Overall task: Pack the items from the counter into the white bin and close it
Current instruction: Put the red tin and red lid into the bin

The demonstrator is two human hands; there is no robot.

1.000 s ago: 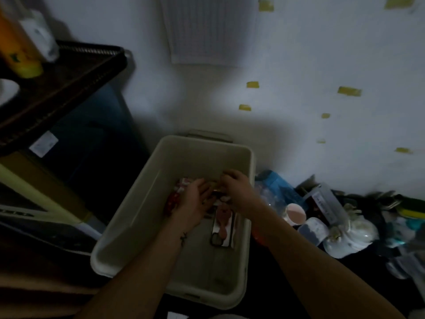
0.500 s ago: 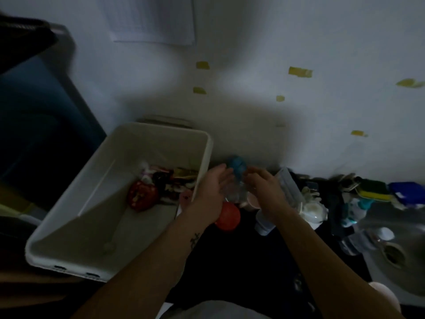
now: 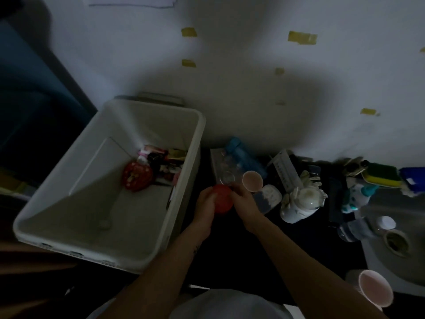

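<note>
Dim light covers a pale wall (image 3: 241,77) dotted with yellow tape scraps (image 3: 302,38) and, below it, a black counter (image 3: 241,245). On the counter's left end stands the open white plastic bin (image 3: 57,194), lidless, with a red heart-shaped tin (image 3: 137,176) and a heap of small packets (image 3: 164,157) against its far wall. Just to the right of the bin both bare forearms reach forward and meet over the counter. The left hand (image 3: 204,203) is cupped round the left side of a red round object (image 3: 222,199), its fingers curled over it. The right hand (image 3: 245,200) closes against the opposite side, fingers bent onto its upper edge, so the two hands grip the object between them, outside the bin. Just beyond the knuckles sit a pale pink cup (image 3: 252,180), a clear plastic container (image 3: 224,166) and a blue bottle (image 3: 243,157). Further right lie a white ceramic figure (image 3: 301,201) and a green and yellow sponge (image 3: 381,173), near a grey sink (image 3: 379,268)
</note>
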